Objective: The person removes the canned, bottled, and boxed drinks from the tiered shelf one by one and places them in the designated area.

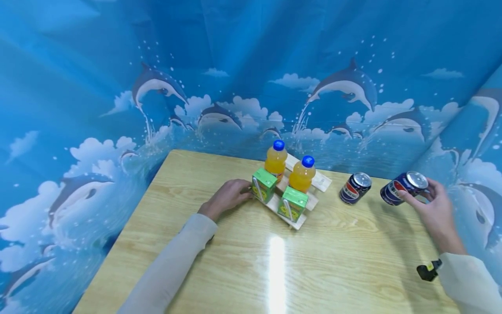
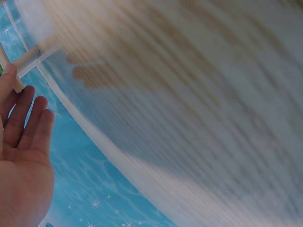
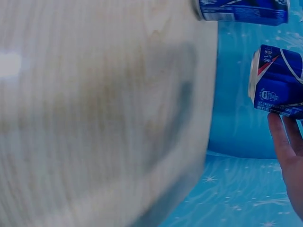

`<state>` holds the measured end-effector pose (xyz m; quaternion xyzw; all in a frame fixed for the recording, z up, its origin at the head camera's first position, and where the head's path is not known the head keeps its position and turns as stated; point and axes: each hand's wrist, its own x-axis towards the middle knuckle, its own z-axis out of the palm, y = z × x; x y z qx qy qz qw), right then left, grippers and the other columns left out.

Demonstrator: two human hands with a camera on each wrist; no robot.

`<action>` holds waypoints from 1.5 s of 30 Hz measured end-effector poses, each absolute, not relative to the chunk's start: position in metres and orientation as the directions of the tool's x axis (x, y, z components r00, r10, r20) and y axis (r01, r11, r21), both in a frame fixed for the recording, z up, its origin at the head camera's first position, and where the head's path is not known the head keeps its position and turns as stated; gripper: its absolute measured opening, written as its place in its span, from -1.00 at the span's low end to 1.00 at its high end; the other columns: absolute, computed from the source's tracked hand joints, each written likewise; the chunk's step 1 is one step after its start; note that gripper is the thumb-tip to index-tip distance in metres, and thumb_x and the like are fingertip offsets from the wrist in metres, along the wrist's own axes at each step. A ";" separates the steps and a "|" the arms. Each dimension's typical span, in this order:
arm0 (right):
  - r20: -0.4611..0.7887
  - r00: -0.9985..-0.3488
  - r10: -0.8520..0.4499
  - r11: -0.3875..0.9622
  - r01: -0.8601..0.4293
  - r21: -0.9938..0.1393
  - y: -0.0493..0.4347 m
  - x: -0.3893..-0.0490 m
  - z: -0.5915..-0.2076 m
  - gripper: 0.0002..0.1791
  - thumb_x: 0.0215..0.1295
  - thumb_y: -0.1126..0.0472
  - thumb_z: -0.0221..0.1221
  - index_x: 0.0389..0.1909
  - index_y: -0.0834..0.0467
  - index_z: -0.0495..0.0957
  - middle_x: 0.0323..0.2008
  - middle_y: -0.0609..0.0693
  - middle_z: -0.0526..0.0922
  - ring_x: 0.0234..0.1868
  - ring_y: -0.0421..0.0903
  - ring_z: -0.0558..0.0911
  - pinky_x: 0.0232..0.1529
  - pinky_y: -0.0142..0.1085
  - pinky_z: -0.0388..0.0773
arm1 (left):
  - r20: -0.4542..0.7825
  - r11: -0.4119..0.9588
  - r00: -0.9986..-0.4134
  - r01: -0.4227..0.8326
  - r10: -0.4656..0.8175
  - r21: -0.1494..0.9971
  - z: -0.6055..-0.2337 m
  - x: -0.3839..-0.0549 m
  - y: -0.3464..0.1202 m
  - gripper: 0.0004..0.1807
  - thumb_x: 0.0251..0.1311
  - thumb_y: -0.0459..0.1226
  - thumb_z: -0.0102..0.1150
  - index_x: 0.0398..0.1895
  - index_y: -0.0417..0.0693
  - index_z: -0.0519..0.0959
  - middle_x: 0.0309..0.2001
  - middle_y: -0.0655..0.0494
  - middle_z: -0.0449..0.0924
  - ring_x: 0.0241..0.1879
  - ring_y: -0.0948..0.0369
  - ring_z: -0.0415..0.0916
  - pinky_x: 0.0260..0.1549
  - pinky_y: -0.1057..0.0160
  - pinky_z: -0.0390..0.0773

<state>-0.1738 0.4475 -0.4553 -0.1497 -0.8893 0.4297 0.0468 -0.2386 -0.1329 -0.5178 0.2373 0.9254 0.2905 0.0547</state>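
Soda can (image 1: 401, 185) sits tilted in our right hand (image 1: 437, 209), up off the table (image 1: 333, 261) over the back right part. We have the thumb across the front of it and the fingers round its far side, parted only as wide as the can. Beside it, a little apart, a second can (image 1: 354, 189) stands on the table, between the raised one and a small wooden rack (image 1: 323, 181). Our left hand (image 1: 229, 196) is at the rack's left end; from the left wrist we see the thumb against the wood in a light pinch, the other fingers stretched nearly straight with slight gaps between them. On the rack's front step we count two green boxes, the left box (image 1: 264, 187) and the right box (image 1: 292, 205). Behind them stand two bottles of orange drink with blue tops, the left bottle (image 1: 276, 161) and the right bottle (image 1: 302, 176). We wear pale sleeves (image 1: 168, 270), and behind the table hangs a blue dolphin curtain (image 1: 251, 65), while a bright streak of light (image 1: 276, 270) lies on the tabletop in front of the rack
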 end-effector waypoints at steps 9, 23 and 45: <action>-0.060 -0.949 0.309 0.607 0.246 -0.756 0.451 -0.173 -0.478 0.15 0.51 -0.23 0.32 0.80 0.06 -0.18 0.73 0.37 0.03 0.70 0.30 0.19 -0.08 -0.77 0.50 | 0.024 0.727 -0.883 0.402 0.469 0.558 -0.518 -0.239 -0.133 -0.61 0.48 -0.14 0.41 0.29 0.02 0.72 0.21 0.08 0.80 0.24 0.09 0.72 0.38 0.00 0.67; -0.084 -0.946 0.312 0.549 0.252 -0.797 0.450 -0.177 -0.500 0.12 0.48 -0.20 0.37 0.79 -0.11 -0.15 0.75 0.26 0.04 0.73 0.20 0.17 0.05 -0.76 0.47 | 0.038 0.722 -0.880 0.412 0.473 0.556 -0.518 -0.237 -0.132 -0.61 0.44 -0.13 0.43 0.27 0.01 0.73 0.21 0.05 0.80 0.23 0.08 0.73 0.39 0.01 0.66; -0.013 -0.958 0.287 0.593 0.188 -0.783 0.443 -0.184 -0.511 0.08 0.44 -0.10 0.46 0.72 0.14 0.04 0.58 0.30 0.31 0.42 0.03 0.43 -0.06 -0.71 0.50 | 0.044 0.715 -0.877 0.419 0.479 0.559 -0.518 -0.239 -0.133 -0.60 0.44 -0.13 0.44 0.27 0.01 0.73 0.21 0.05 0.80 0.24 0.07 0.72 0.41 0.00 0.65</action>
